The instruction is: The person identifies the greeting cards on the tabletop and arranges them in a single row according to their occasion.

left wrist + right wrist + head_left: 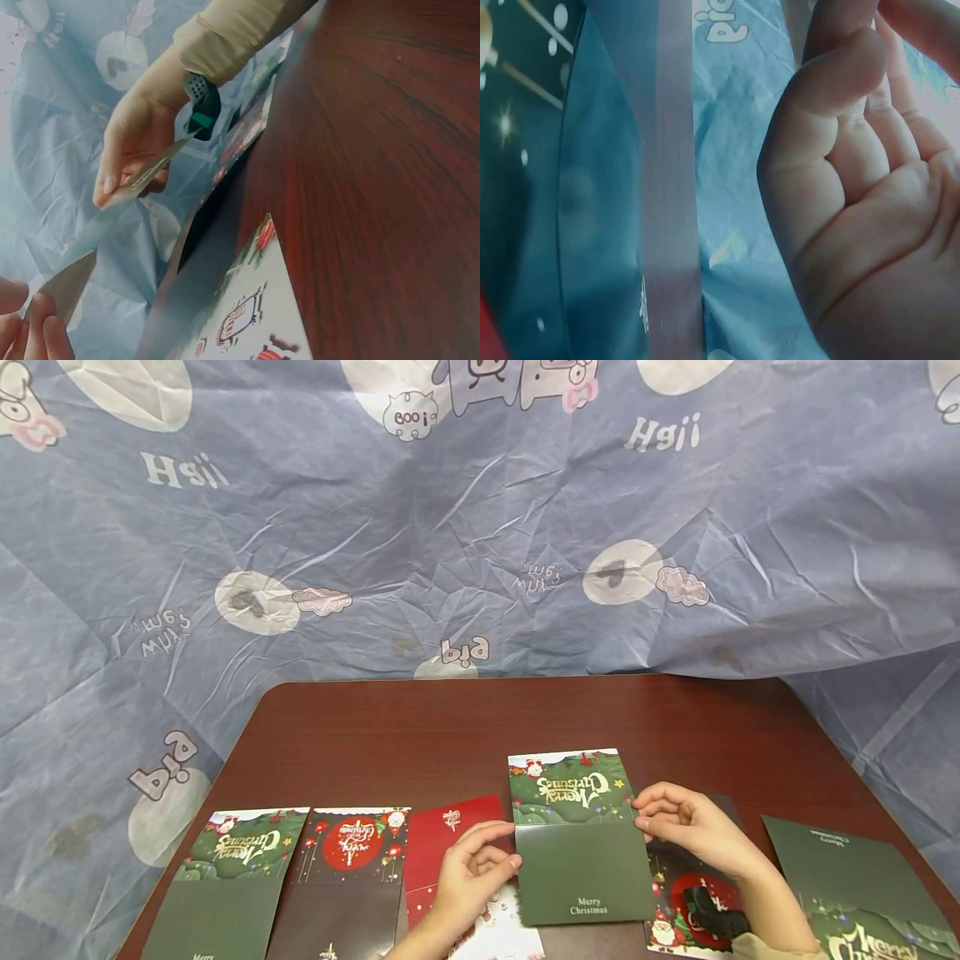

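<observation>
An unfolded green Christmas card [581, 860], with a picture panel at its far end, is held up over the table in the head view. My left hand [472, 872] pinches its left edge between thumb and fingers. On the opposite edge, my right hand [693, 827] pinches it near the middle fold. The left wrist view shows the card nearly edge-on, bent at the fold, between the left fingers [41, 330] and the other hand [139, 146]. Beneath the left hand lies a red and white card [450, 827]; a dark card [663, 893] is partly hidden under the right forearm.
Along the left of the brown table [420, 735] lie another green card [217, 902] and a dark card with a red circle [341, 902]. A further green card [847, 860] lies at the right, turned the other way. A blue printed cloth [450, 527] hangs behind.
</observation>
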Available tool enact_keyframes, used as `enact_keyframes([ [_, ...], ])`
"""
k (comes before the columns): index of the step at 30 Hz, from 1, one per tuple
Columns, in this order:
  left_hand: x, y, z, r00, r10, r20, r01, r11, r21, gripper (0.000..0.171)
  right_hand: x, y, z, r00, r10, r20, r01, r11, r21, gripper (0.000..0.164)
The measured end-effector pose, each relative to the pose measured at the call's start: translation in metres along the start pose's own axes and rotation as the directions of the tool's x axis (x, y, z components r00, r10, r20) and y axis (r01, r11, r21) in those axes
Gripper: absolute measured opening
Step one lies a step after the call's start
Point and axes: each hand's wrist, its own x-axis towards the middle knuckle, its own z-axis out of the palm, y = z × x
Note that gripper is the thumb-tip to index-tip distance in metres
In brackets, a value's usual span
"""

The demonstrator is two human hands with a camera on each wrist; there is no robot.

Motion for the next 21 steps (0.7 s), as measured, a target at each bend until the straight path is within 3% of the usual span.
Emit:
enact_keyframes([
  [9, 0.005, 0.002, -0.006, 0.997, -0.005, -0.071, 0.008, 0.999, 0.036, 0.033, 0.006, -0.001, 0.012, 0.998, 0.015, -0.056, -0.019, 0.998, -0.056, 0.013],
  [16, 0.008, 0.006, -0.012, 0.997, 0.015, -0.071, -0.011, 0.999, 0.052, 0.034, 0.009, -0.002, 0.019, 0.995, 0.000, -0.104, -0.011, 0.995, -0.098, 0.009],
  [21, 0.009, 0.008, -0.014, 0.997, -0.006, -0.079, 0.012, 0.997, 0.070, 0.033, 0.010, -0.003, 0.023, 0.989, -0.014, -0.146, -0.005, 0.992, -0.130, 0.010],
])
